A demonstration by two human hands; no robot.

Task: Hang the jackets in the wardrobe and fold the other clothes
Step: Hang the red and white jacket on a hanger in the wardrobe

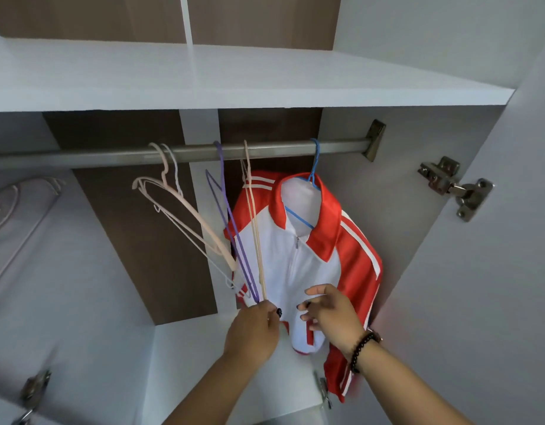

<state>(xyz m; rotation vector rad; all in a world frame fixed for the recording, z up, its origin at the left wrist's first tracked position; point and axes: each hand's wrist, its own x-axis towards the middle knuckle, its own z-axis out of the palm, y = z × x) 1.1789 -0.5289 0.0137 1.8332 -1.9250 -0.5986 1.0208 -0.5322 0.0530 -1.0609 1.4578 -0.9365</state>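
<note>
Head camera, looking up into an open wardrobe. A red and white track jacket (pixel 314 250) hangs on a blue wire hanger (pixel 311 179) near the right end of a metal rail (pixel 111 154), beneath a white shelf (pixel 203 78). To its left several empty hangers share the rail: a purple hanger (pixel 231 228), a beige hanger (pixel 255 228) and a pair of pale pink hangers (pixel 185 207), all swung towards the viewer. The left hand (pixel 254 331) has its fingers pinched around the lower ends of the purple and beige hangers. The right hand (pixel 329 314) hovers just in front of the jacket's hem, fingers spread and loosely curved, gripping nothing. Likely risk: tugging two hangers together could snag the neighbouring pink ones or drag on the jacket, pulling it off its thin hanger.
</note>
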